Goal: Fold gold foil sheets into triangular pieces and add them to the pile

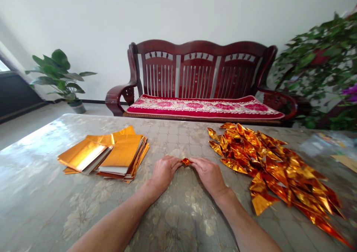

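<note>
Between the left hand and right hand, 1 foil piece is being pinched at its 2 ends (likely the best hold); it is being judged light, slick, easily creased.

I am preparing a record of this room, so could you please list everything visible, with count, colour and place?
Back wall: one, white, behind bench
Floor: one, grey, left
Dark panel: one, dark grey, far left
Potted plant: one, green, left beyond table
Bench: one, dark red-brown, beyond table
Seat mat: one, red, pink and white, on bench
Leafy greenery: count unclear, green, right
Flowers: count unclear, purple, right edge
Table: one, grey-beige patterned, foreground
Sheets: many, gold, pale undersides, table's left
Folded foil pieces: many, orange-gold, table's right
Plastic: count unclear, clear, table's far right
Flat piece: one, tan, right edge
Small foil piece: one, orange-gold, between hands
Forearms: two, bare, foreground
Left hand: one, bare, pinching small piece's left end
Right hand: one, bare, pinching its right end
</note>
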A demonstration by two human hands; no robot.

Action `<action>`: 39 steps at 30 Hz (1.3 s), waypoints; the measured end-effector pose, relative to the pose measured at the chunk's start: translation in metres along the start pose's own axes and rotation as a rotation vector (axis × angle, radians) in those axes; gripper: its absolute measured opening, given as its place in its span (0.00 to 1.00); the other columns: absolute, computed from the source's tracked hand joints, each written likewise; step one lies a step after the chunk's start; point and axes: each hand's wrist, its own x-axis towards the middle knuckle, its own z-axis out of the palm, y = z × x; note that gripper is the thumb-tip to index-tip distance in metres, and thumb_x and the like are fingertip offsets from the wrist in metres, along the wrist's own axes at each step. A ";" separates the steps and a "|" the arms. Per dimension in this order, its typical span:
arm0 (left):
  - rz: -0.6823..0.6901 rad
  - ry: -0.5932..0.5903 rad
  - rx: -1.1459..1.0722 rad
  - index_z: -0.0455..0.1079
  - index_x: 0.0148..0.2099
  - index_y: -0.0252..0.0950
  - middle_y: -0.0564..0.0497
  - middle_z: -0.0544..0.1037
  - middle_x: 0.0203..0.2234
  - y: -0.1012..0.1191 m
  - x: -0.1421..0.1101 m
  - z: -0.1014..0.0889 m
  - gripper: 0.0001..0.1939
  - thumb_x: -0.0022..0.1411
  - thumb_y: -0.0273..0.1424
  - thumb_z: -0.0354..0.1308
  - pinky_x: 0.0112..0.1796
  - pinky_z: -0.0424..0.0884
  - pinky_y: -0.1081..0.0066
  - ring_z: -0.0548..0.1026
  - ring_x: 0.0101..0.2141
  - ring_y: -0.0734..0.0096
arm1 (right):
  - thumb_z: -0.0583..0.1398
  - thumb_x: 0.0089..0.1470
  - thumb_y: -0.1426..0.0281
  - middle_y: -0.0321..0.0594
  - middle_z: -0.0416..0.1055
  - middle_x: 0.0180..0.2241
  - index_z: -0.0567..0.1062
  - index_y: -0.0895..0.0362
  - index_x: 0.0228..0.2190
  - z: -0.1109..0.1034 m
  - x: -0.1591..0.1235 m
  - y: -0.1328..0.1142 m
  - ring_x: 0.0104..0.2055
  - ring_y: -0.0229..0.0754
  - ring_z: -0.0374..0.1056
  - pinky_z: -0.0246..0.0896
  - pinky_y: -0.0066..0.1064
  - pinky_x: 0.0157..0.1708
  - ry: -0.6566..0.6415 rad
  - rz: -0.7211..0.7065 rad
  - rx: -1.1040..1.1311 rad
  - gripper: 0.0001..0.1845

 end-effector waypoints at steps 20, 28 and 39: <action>0.067 -0.043 -0.006 0.76 0.40 0.41 0.52 0.80 0.33 0.012 -0.001 -0.004 0.12 0.69 0.34 0.51 0.37 0.67 0.73 0.77 0.36 0.69 | 0.55 0.62 0.73 0.40 0.78 0.36 0.80 0.52 0.42 0.003 -0.002 -0.005 0.38 0.41 0.74 0.68 0.29 0.39 0.065 -0.055 0.090 0.14; 0.021 -0.091 0.050 0.69 0.43 0.40 0.54 0.78 0.31 0.018 -0.003 -0.005 0.06 0.68 0.31 0.50 0.35 0.66 0.72 0.77 0.35 0.68 | 0.55 0.63 0.73 0.40 0.78 0.35 0.79 0.50 0.44 0.001 -0.001 -0.007 0.38 0.40 0.73 0.66 0.28 0.39 0.076 -0.105 0.044 0.15; -0.099 -0.159 0.199 0.66 0.45 0.41 0.53 0.79 0.31 0.028 -0.003 -0.006 0.08 0.69 0.31 0.46 0.32 0.61 0.71 0.78 0.35 0.65 | 0.56 0.62 0.75 0.38 0.78 0.33 0.80 0.51 0.44 0.000 0.000 -0.010 0.36 0.38 0.73 0.65 0.26 0.37 0.099 -0.167 0.013 0.15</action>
